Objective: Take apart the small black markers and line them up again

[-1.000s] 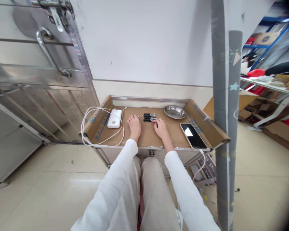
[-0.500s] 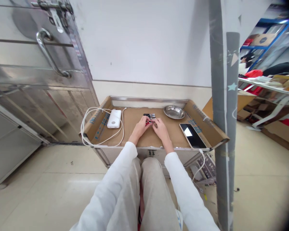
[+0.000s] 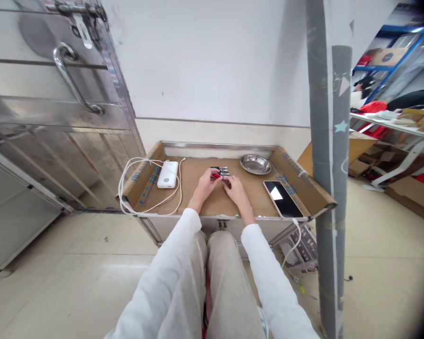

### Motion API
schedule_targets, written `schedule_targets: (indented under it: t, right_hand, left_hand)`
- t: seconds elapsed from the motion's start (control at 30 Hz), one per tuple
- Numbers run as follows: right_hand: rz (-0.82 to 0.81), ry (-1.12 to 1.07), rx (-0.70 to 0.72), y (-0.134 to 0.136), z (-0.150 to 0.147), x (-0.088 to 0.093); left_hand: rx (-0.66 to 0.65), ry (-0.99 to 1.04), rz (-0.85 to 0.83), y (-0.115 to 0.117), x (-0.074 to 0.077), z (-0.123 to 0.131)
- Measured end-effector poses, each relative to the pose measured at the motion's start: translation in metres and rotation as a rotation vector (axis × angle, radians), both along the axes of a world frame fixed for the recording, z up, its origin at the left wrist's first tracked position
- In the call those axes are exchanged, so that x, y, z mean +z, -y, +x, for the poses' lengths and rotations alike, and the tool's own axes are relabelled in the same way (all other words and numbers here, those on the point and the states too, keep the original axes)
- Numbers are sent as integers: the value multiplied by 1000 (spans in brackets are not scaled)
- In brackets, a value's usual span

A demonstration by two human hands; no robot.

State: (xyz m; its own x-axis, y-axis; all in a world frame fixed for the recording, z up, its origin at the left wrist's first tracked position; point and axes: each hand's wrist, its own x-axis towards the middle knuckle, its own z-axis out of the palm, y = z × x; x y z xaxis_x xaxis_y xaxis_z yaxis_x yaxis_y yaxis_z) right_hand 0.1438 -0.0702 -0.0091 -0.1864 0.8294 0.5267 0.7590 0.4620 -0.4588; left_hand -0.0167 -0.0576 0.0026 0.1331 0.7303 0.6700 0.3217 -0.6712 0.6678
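Observation:
My left hand [image 3: 206,184] is closed in a pinch on a small red item [image 3: 216,175] over the cardboard-lined table top [image 3: 194,167]. My right hand [image 3: 235,189] faces it from the right, its fingers bent together beside the red item. What lies under those fingertips is hidden. Just beyond both hands, several short black-and-silver sticks, perhaps batteries [image 3: 223,169], lie side by side on the cardboard. They are too small to name with certainty.
A white power bank [image 3: 167,174] with a looped white cable [image 3: 179,197] lies at left. A round metal dish [image 3: 255,164] stands at back right, with a phone [image 3: 282,199] in front. Cardboard flaps edge the table; a grey wrapped pole [image 3: 330,141] rises at right.
The left hand has drawn slightly back and left, and the red item now shows higher between the fingers. The right hand has shifted slightly down. More of the sticks shows.

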Motion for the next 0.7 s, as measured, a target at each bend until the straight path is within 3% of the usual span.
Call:
schedule_targets:
  t: [0.27, 0.5, 0.7]
  right_hand:
    - [-2, -48, 30, -5, 2, -5]
    - [-17, -78, 50, -6, 2, -4]
    - [-18, -15, 53, -1, 1, 1]
  left_hand:
    - [74, -23, 107, 1, 2, -3]
    - [93, -10, 94, 4, 6, -4]
    - [205, 91, 72, 7, 11, -9]
